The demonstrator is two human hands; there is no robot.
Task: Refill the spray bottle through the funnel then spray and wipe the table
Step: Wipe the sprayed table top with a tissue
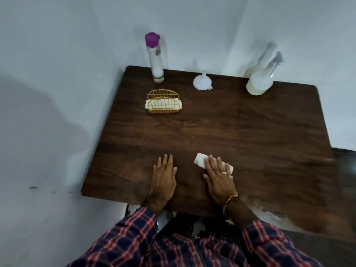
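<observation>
Dark wooden table (221, 132) against pale walls (57, 74)

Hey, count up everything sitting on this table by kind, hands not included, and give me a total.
Bottles: 2, the purple-capped bottle and the spray bottle
Funnels: 1, the white funnel
Napkin holders: 1, the gold wire holder
Loose tissues: 1, the tissue under the right hand
Total: 5
</observation>
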